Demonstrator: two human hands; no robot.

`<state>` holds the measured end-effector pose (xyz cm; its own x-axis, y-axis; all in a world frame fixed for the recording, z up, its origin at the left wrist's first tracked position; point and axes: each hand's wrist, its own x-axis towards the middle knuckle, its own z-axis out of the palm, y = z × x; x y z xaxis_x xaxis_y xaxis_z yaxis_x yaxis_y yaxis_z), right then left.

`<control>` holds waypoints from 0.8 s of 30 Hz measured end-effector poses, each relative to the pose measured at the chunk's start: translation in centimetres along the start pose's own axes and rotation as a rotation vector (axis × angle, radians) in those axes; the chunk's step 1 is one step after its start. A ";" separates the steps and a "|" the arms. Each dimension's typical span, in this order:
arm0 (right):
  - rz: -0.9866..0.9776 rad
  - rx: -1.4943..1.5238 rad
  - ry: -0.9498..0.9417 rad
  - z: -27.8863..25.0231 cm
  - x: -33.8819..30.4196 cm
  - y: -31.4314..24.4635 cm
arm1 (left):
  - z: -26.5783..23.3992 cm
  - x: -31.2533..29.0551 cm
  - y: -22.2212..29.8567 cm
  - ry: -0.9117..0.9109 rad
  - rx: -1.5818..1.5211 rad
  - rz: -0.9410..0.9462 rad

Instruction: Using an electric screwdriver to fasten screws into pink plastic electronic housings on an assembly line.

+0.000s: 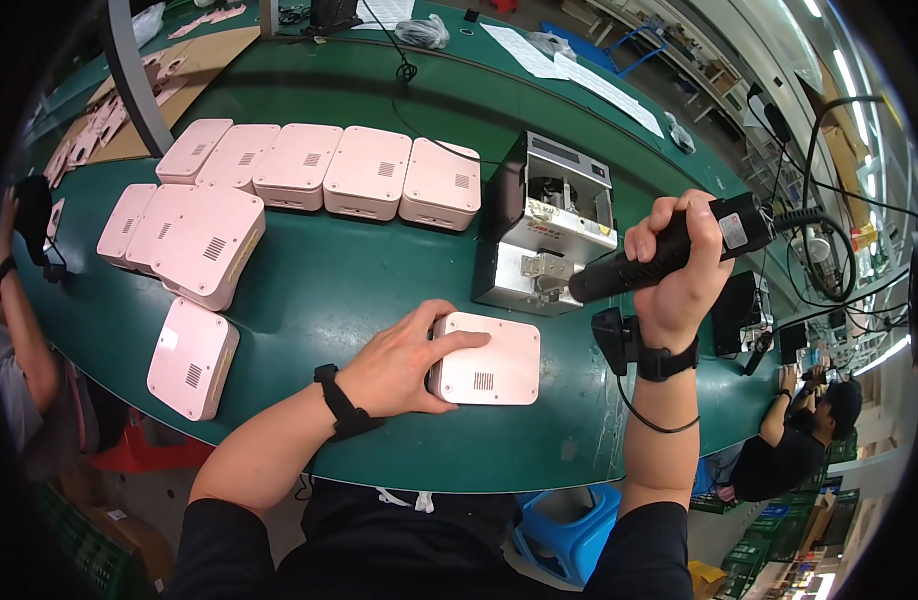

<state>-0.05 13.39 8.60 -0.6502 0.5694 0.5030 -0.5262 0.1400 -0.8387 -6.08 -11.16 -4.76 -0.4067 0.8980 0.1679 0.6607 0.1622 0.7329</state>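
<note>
My left hand grips the left end of a pale pink plastic housing, which lies flat on the green bench with its vented face up. The thumb and fingers wrap round its edges. In my right hand is a black electric screwdriver, closed in the fist and pointing left. Its front end is over the front of a metal and black screw feeder; whether the bit touches the feeder cannot be made out. A band with a small black device is on my right wrist, another band on my left.
Several more pink housings stand in rows at the back left, with a single one nearer. A grey post rises behind them. Cables hang at the right. Other people sit at both sides; a blue stool is below the edge.
</note>
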 end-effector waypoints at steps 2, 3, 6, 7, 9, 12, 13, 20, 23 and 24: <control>0.029 0.017 -0.027 0.2 -0.9 -0.7 | -0.1 0.1 0.0 0.002 -0.002 -0.003; 0.044 0.025 -0.039 0.4 -1.3 -0.9 | -0.2 0.2 0.1 0.002 -0.003 -0.002; 0.044 0.048 -0.076 1.4 -2.3 -1.3 | -0.1 0.1 -0.2 0.006 -0.002 -0.002; 0.041 0.061 -0.094 1.7 -2.6 -1.3 | 0.0 0.0 -0.2 0.013 0.003 0.000; 0.047 0.063 -0.092 2.0 -2.9 -1.0 | 0.1 0.0 -0.3 0.021 0.008 0.000; 0.051 0.065 -0.090 2.5 -3.2 -0.5 | 0.1 0.1 -0.2 0.006 -0.019 0.004; 0.059 0.053 -0.098 2.6 -3.4 0.1 | 0.0 0.2 -0.2 0.007 -0.021 0.002; 0.084 0.044 -0.117 3.0 -4.0 1.3 | 0.1 0.0 -0.1 0.021 -0.010 0.003; 0.072 0.073 -0.168 2.8 -4.2 1.5 | -0.1 0.1 -0.1 0.020 -0.006 0.005; 0.068 0.072 -0.165 2.8 -4.2 1.5 | -0.1 0.2 0.0 0.016 -0.006 0.009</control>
<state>0.38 8.96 5.85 -0.7635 0.4345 0.4777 -0.5118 0.0440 -0.8580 -6.26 -11.07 -4.66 -0.4109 0.8926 0.1856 0.6608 0.1513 0.7351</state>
